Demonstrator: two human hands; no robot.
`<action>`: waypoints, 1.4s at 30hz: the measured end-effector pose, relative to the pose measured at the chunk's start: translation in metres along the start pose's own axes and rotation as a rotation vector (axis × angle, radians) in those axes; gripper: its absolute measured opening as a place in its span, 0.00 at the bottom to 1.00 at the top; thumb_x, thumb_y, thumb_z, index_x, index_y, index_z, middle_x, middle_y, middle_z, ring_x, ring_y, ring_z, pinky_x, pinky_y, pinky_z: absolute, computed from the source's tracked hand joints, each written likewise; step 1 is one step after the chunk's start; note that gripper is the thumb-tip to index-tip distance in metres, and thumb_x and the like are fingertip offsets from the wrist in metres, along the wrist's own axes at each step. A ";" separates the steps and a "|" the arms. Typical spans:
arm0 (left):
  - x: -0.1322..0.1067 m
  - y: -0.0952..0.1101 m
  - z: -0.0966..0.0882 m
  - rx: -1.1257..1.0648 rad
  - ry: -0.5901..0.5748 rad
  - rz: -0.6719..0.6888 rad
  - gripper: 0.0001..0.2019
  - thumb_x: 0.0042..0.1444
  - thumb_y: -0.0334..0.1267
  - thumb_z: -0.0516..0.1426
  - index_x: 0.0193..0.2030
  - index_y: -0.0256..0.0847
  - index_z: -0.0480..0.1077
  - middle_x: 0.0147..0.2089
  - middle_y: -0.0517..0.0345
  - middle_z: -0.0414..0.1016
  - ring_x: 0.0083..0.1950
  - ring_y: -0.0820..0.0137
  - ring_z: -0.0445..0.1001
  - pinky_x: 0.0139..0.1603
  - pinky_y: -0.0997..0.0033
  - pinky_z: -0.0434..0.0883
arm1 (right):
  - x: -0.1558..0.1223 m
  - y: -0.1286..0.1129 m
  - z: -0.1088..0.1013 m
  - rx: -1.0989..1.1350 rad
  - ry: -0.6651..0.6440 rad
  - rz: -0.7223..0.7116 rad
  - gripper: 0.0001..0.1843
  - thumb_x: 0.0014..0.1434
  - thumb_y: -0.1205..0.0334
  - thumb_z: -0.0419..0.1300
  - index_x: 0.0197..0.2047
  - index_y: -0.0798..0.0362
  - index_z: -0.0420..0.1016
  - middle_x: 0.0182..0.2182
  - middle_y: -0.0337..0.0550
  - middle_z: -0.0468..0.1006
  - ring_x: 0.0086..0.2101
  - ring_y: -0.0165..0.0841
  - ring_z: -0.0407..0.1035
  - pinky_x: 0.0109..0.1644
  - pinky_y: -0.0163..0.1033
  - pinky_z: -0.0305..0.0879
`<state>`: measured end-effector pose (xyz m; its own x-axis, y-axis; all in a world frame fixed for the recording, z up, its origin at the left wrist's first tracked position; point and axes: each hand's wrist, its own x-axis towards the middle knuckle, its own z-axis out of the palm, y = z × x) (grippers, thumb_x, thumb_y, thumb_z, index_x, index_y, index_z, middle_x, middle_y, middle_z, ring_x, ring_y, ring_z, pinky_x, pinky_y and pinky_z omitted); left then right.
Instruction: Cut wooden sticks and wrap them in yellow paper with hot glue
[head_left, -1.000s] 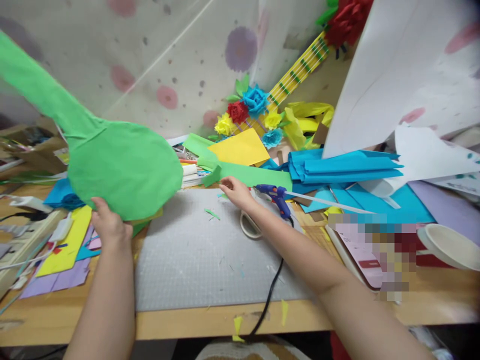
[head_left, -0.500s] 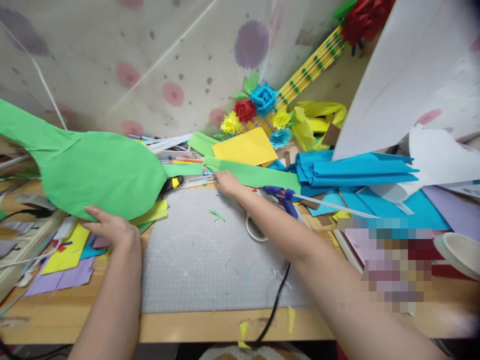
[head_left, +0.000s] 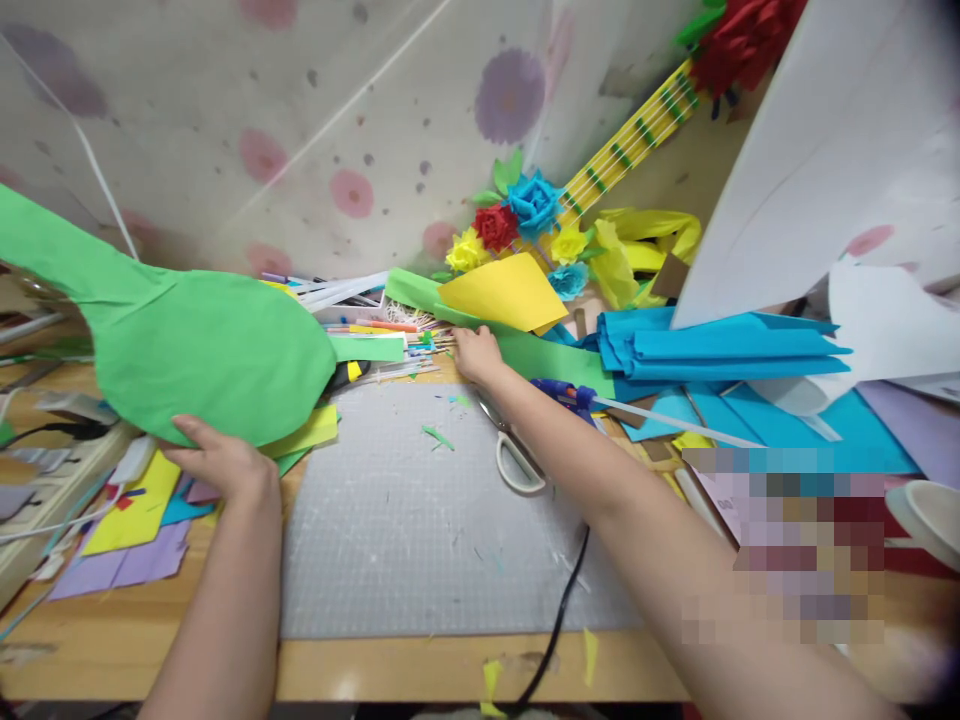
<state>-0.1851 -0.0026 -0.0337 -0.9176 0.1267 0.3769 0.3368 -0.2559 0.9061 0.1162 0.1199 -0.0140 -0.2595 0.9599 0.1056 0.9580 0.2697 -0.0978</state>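
A large green paper-covered guitar-shaped piece (head_left: 214, 350), with a long neck to the upper left, stands at the left of the desk. My left hand (head_left: 225, 465) holds its lower edge, thumb on the front and the other fingers mostly hidden. At the back of the cutting mat, my right hand (head_left: 477, 353) has its fingers closed at the edge of a green paper strip (head_left: 551, 360); the fingertips are partly hidden. Beside that hand lie thin sticks and pens (head_left: 394, 328). Under my right forearm are scissors with a white handle (head_left: 520, 465) and a blue glue gun (head_left: 562, 392).
A grey cutting mat (head_left: 390, 540) with small green scraps covers the middle of the desk. Behind are a yellow sheet (head_left: 506, 290), paper flowers (head_left: 534, 203) and a yellow guitar neck (head_left: 630, 145). Folded blue paper (head_left: 735, 345) lies right. A black cable (head_left: 562, 610) crosses the front edge.
My right hand has moved slightly right and back, shifting the green strip and bending the yellow sheet. More sticks and the scissors now show. My left hand keeps its place on the green piece.
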 end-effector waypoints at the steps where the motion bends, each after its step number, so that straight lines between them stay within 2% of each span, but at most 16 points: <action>1: 0.000 0.000 0.000 -0.010 -0.006 0.004 0.19 0.57 0.46 0.45 0.50 0.34 0.55 0.53 0.48 0.66 0.51 0.77 0.68 0.54 0.74 0.63 | 0.003 0.000 0.000 0.004 -0.018 -0.017 0.21 0.59 0.65 0.44 0.55 0.52 0.61 0.52 0.50 0.68 0.48 0.44 0.57 0.48 0.49 0.58; 5: -0.001 0.000 0.001 -0.040 -0.008 -0.016 0.18 0.56 0.44 0.46 0.49 0.33 0.56 0.52 0.46 0.68 0.49 0.76 0.70 0.53 0.73 0.64 | 0.015 -0.004 0.000 -0.013 -0.078 -0.016 0.21 0.58 0.68 0.43 0.53 0.52 0.64 0.52 0.51 0.67 0.49 0.46 0.56 0.47 0.54 0.57; 9: -0.001 0.002 0.000 -0.034 -0.029 -0.014 0.20 0.57 0.46 0.46 0.50 0.33 0.56 0.55 0.45 0.65 0.52 0.75 0.68 0.55 0.72 0.63 | 0.022 -0.008 -0.002 -0.059 -0.145 -0.028 0.21 0.56 0.69 0.45 0.53 0.55 0.64 0.52 0.55 0.67 0.51 0.46 0.55 0.49 0.56 0.56; 15: -0.003 0.008 0.000 -0.051 -0.045 -0.016 0.21 0.57 0.45 0.46 0.51 0.32 0.55 0.55 0.45 0.65 0.52 0.76 0.68 0.55 0.74 0.63 | 0.017 -0.003 -0.005 -0.132 -0.173 -0.122 0.20 0.59 0.63 0.44 0.52 0.57 0.66 0.52 0.56 0.68 0.52 0.44 0.57 0.51 0.49 0.56; 18: -0.004 0.012 0.000 -0.070 -0.053 -0.022 0.19 0.58 0.44 0.45 0.51 0.33 0.55 0.54 0.47 0.66 0.52 0.76 0.67 0.56 0.74 0.62 | 0.014 -0.002 -0.018 -0.149 -0.232 -0.116 0.19 0.58 0.65 0.46 0.50 0.55 0.68 0.50 0.55 0.70 0.50 0.43 0.61 0.51 0.49 0.56; 21: -0.002 0.011 0.000 -0.067 -0.053 -0.025 0.19 0.57 0.45 0.46 0.50 0.34 0.55 0.54 0.48 0.65 0.54 0.75 0.66 0.58 0.73 0.61 | 0.013 -0.001 -0.036 -0.164 -0.344 -0.093 0.17 0.55 0.66 0.50 0.47 0.56 0.72 0.47 0.56 0.73 0.46 0.44 0.67 0.47 0.47 0.60; 24: 0.001 0.005 -0.002 -0.088 -0.063 -0.026 0.19 0.57 0.47 0.46 0.50 0.36 0.54 0.55 0.47 0.63 0.58 0.71 0.63 0.61 0.66 0.58 | 0.013 0.005 -0.056 -0.159 -0.421 -0.106 0.16 0.54 0.67 0.52 0.46 0.56 0.73 0.46 0.54 0.74 0.43 0.41 0.69 0.43 0.40 0.63; 26: 0.004 -0.002 -0.003 -0.086 -0.078 -0.036 0.18 0.58 0.48 0.44 0.50 0.38 0.53 0.56 0.47 0.61 0.60 0.68 0.61 0.62 0.60 0.56 | 0.013 0.012 -0.066 -0.105 -0.387 -0.117 0.17 0.57 0.66 0.49 0.48 0.55 0.70 0.47 0.51 0.74 0.43 0.38 0.69 0.42 0.37 0.63; 28: 0.008 -0.007 -0.005 -0.072 -0.110 -0.044 0.17 0.58 0.48 0.43 0.50 0.41 0.52 0.58 0.49 0.59 0.62 0.67 0.58 0.64 0.56 0.53 | 0.013 0.020 -0.073 0.004 -0.292 -0.094 0.17 0.61 0.63 0.45 0.51 0.57 0.66 0.47 0.51 0.73 0.43 0.37 0.69 0.42 0.37 0.62; 31: 0.010 -0.011 -0.007 -0.049 -0.165 -0.044 0.16 0.59 0.47 0.41 0.51 0.42 0.50 0.59 0.50 0.58 0.64 0.67 0.55 0.64 0.54 0.50 | 0.011 0.026 -0.076 0.164 -0.207 -0.058 0.17 0.63 0.61 0.43 0.50 0.59 0.63 0.47 0.52 0.72 0.43 0.36 0.68 0.42 0.36 0.62; 33: 0.011 -0.009 -0.007 -0.032 -0.146 -0.059 0.17 0.59 0.46 0.40 0.51 0.41 0.50 0.59 0.50 0.58 0.64 0.68 0.55 0.64 0.54 0.50 | 0.004 0.023 -0.074 0.222 -0.169 -0.062 0.17 0.63 0.60 0.42 0.50 0.59 0.63 0.48 0.52 0.72 0.44 0.36 0.67 0.43 0.36 0.61; 36: 0.011 -0.002 -0.006 0.006 -0.045 -0.129 0.19 0.58 0.49 0.41 0.51 0.40 0.51 0.61 0.47 0.57 0.64 0.68 0.56 0.65 0.58 0.51 | -0.021 0.011 -0.064 0.230 -0.090 -0.138 0.17 0.64 0.58 0.40 0.51 0.56 0.60 0.48 0.50 0.71 0.44 0.36 0.66 0.44 0.36 0.60; 37: 0.012 0.000 -0.006 0.016 -0.017 -0.151 0.20 0.57 0.50 0.42 0.51 0.39 0.51 0.61 0.46 0.57 0.63 0.68 0.57 0.65 0.60 0.51 | -0.032 0.006 -0.059 0.213 -0.119 -0.212 0.17 0.64 0.57 0.41 0.50 0.55 0.61 0.47 0.49 0.72 0.42 0.35 0.67 0.43 0.36 0.60; 40: 0.017 0.002 -0.007 0.000 0.035 -0.162 0.20 0.58 0.47 0.40 0.53 0.37 0.49 0.61 0.45 0.57 0.59 0.73 0.62 0.63 0.66 0.55 | -0.069 -0.007 -0.041 0.107 -0.321 -0.428 0.16 0.63 0.56 0.42 0.45 0.53 0.65 0.41 0.47 0.74 0.36 0.34 0.68 0.37 0.36 0.60; 42: 0.020 0.001 -0.008 -0.028 0.039 -0.130 0.20 0.58 0.45 0.38 0.54 0.35 0.47 0.61 0.45 0.57 0.57 0.76 0.64 0.62 0.70 0.58 | -0.088 -0.011 -0.031 0.037 -0.305 -0.519 0.15 0.63 0.56 0.43 0.45 0.54 0.66 0.41 0.49 0.74 0.37 0.35 0.68 0.38 0.36 0.60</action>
<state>-0.2052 -0.0079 -0.0272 -0.9607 0.1234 0.2485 0.2092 -0.2662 0.9409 0.1320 0.0302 0.0088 -0.7206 0.6793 -0.1389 0.6933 0.7060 -0.1445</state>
